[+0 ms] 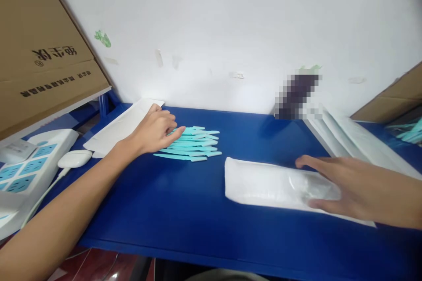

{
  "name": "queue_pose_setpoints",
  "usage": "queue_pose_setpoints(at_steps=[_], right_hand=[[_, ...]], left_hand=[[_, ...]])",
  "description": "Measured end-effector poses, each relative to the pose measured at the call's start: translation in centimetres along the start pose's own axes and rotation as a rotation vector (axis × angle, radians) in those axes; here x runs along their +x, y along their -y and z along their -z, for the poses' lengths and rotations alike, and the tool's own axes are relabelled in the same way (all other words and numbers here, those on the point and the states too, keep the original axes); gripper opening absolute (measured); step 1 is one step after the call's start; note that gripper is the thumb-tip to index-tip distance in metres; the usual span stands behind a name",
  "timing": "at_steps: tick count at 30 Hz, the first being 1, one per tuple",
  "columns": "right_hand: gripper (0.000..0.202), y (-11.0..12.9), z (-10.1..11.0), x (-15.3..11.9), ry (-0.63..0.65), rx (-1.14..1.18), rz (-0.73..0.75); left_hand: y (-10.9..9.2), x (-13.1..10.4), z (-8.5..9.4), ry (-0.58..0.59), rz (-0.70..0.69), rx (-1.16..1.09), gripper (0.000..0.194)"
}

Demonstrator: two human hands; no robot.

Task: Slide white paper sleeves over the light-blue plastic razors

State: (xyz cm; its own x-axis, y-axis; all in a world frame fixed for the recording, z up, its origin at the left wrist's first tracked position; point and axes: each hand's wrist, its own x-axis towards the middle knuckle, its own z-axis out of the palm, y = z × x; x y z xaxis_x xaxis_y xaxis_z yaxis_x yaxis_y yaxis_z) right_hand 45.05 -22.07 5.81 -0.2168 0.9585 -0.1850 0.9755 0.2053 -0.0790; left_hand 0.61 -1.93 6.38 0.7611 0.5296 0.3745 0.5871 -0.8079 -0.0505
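The left hand (154, 131) is covering the near-left ends of the turquoise sticks (193, 142); their count is not readable. The right hand (349, 189) is hiding part of the white bag (263, 184), right of the sticks, and its wrist is running off the right edge. A pixelated patch (296, 94) is masking something behind the bag. The cardboard box (42, 52), left of the sticks, is being cropped by the frame.

The only print stands on the brown cardboard box (42, 52) leaning at the far left. Its face carries three large dark characters in a Chinese-looking script with a small round mark beside them, a short line of smaller characters below, and a longer line near its lower edge. All appear upside down and too blurred to read.
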Motion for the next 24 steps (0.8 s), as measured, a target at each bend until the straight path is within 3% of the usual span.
queue_pose_setpoints(at_steps=[3, 5, 8, 12, 16, 21, 24], right_hand=[[0.104, 0.0, -1.6, -0.3, -0.062, 0.007, 0.051], [0.114, 0.1, -2.6, -0.2, -0.053, 0.033, 0.105], [0.100, -0.5, -3.7, -0.2, -0.055, 0.047, 0.099], [0.077, -1.6, -3.2, 0.2, -0.048, 0.096, 0.034], [0.061, 0.4, 1.2, 2.4, -0.009, 0.167, 0.120], [0.063, 6.0, 8.4, 7.7, 0.003, 0.176, 0.151], [0.064, 9.1, 11.4, 11.5, 0.077, 0.089, 0.218]], left_hand=[[0.5, -0.6, -0.1, 0.023, 0.093, -0.107, 0.057], [1.1, -1.5, -0.3, 0.040, 0.189, -0.152, 0.059], [1.6, -2.9, -0.8, -0.001, 0.274, -0.204, 0.052], [1.5, -3.4, -1.9, -0.197, 0.378, -0.313, 0.044], [0.7, -2.8, -3.3, -0.210, 0.452, -0.405, 0.053], [0.6, -2.5, -4.7, -0.174, 0.667, -0.613, 0.063], [1.2, -2.7, -5.3, -0.140, 0.679, -0.700, 0.066]])
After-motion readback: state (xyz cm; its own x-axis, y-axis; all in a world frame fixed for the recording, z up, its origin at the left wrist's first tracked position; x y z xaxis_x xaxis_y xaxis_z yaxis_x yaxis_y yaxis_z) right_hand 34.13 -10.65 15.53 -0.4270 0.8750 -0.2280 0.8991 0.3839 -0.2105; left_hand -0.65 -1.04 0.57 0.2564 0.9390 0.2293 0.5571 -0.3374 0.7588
